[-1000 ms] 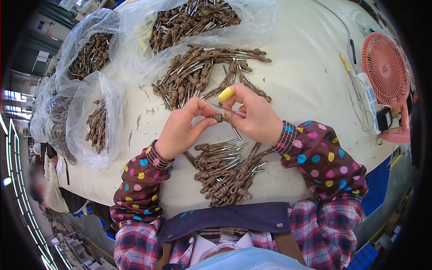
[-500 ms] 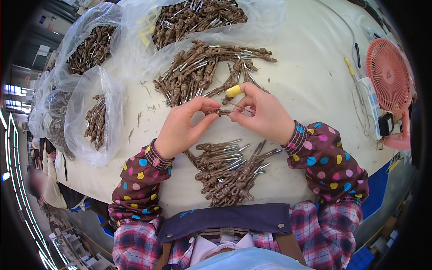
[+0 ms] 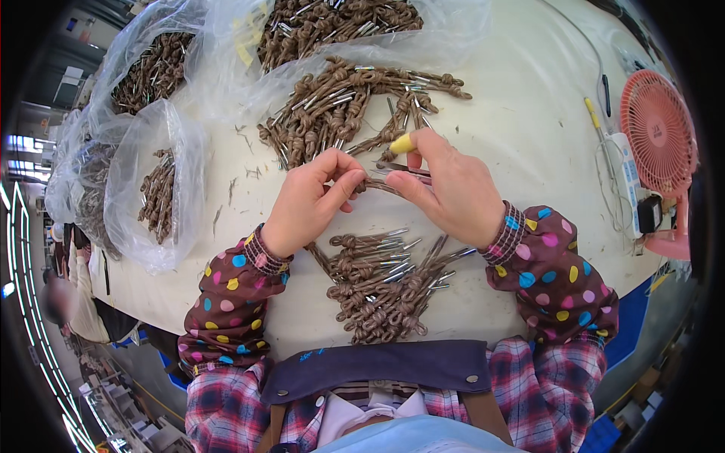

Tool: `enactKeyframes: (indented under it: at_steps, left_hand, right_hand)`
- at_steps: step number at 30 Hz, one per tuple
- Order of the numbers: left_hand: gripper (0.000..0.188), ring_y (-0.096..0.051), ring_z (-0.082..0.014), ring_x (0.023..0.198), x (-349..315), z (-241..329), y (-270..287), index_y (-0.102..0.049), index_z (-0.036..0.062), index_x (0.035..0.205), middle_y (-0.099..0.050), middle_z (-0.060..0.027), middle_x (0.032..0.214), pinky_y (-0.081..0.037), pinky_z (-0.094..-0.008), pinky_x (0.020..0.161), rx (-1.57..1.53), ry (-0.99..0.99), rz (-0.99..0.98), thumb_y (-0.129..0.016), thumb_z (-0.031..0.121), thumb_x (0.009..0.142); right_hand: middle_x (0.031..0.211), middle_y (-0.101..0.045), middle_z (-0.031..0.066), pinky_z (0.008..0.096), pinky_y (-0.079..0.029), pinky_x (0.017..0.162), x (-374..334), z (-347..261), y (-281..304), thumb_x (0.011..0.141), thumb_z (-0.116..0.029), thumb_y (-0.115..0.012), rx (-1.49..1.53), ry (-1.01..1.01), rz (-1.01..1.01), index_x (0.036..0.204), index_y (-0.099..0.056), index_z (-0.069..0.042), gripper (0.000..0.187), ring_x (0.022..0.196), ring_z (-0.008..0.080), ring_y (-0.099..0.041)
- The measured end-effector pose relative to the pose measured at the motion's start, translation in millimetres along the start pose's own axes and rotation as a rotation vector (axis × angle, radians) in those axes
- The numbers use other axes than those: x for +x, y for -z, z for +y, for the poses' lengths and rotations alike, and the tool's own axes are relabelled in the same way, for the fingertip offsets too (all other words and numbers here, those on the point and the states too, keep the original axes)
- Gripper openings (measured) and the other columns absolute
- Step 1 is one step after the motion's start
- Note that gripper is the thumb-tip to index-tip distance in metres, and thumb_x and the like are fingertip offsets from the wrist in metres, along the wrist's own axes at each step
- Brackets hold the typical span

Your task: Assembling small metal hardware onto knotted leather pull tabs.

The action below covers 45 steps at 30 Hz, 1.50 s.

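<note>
My left hand [image 3: 311, 202] pinches a short brown knotted cord [image 3: 370, 183] between thumb and fingers. Its other end reaches toward my right thumb. My right hand [image 3: 459, 185], with a yellow cover [image 3: 402, 143] on one fingertip, is closed round a slim dark metal tool [image 3: 408, 172]. The tool's tip lies close to the cord; its exact kind is partly hidden by my fingers. Below both hands sits a pile of knotted brown cords [image 3: 377, 298] with silver tips. Just beyond my hands is a larger heap of the same cords [image 3: 325, 109].
Clear plastic bags [image 3: 155, 219] with more cords stand at the left and far side. On the right are a pink fan [image 3: 655, 124], a white power strip [image 3: 625, 181] and a yellow-handled tool [image 3: 591, 112]. Another person [image 3: 87, 294] is at the far left.
My right hand has turned, bringing the metal tool's tip nearer the cord, and its thumb has stretched forward. My left hand has shifted slightly up, still pinching the cord.
</note>
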<state>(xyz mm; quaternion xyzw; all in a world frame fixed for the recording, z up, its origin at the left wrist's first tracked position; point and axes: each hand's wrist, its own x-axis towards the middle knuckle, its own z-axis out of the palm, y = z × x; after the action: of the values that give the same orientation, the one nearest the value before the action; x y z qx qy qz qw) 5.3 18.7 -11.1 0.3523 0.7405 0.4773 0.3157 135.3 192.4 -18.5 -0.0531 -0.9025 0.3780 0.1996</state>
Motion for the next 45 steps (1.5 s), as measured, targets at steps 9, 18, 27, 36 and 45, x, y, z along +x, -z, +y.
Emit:
enactKeyframes:
  at_steps: [9, 18, 27, 36, 45]
  left_hand:
    - [0.012, -0.055, -0.0068, 0.064, 1, 1, -4, -0.056, -0.0005, 0.097, -0.059, -0.0018, 0.079, -0.049, -0.0224, 0.056, 0.003, 0.029, -0.003, -0.056, 0.012, 0.095]
    - [0.012, -0.055, -0.0072, 0.064, 0, 0, -6, -0.057, 0.0003, 0.097, -0.059, -0.0017, 0.08, -0.049, -0.0221, 0.056, 0.017, -0.013, -0.009, -0.056, 0.012, 0.095]
    - [0.01, -0.059, -0.009, 0.069, 0, -4, -5, -0.054, 0.0003, 0.099, -0.059, -0.0032, 0.082, -0.05, -0.0232, 0.064, -0.03, -0.04, 0.004, -0.055, 0.01, 0.095]
    - [0.015, -0.062, -0.0163, 0.094, 0, -11, -4, -0.054, 0.0019, 0.102, -0.064, -0.0084, 0.098, -0.051, -0.028, 0.08, 0.011, -0.338, 0.108, -0.062, 0.003, 0.088]
    - [0.023, -0.061, -0.0263, 0.095, 1, 3, -2, -0.065, 0.0061, 0.098, -0.064, -0.0085, 0.098, -0.05, -0.0333, 0.08, 0.535, -0.544, 0.164, -0.073, 0.004, 0.076]
  right_hand:
    - [0.076, -0.051, 0.003, 0.0329, -0.045, 0.05, -1, -4, -5, 0.08, -0.03, -0.07, -0.392, 0.235, 0.036, 0.078, -0.054, -0.011, 0.025, 0.057, 0.0207, -0.057]
    - [0.075, -0.049, 0.0019, 0.031, -0.045, 0.049, -1, -4, -5, 0.079, -0.027, -0.07, -0.455, 0.322, 0.063, 0.077, -0.053, -0.012, 0.023, 0.054, 0.018, -0.055]
    - [0.075, -0.053, 0.0039, 0.0299, -0.044, 0.051, 1, -2, -3, 0.079, -0.026, -0.071, -0.366, 0.289, 0.109, 0.078, -0.054, -0.01, 0.023, 0.055, 0.0195, -0.056]
    - [0.081, -0.065, 0.0034, 0.0256, -0.044, 0.058, 9, 19, -1, 0.085, -0.021, -0.071, 0.828, -0.439, -0.315, 0.093, -0.062, 0.002, 0.025, 0.067, 0.0062, -0.054]
    - [0.071, -0.061, 0.0061, 0.024, -0.046, 0.058, 3, 1, 2, 0.079, -0.015, -0.075, 0.187, -0.125, -0.038, 0.091, -0.064, -0.002, 0.022, 0.059, 0.0106, -0.053]
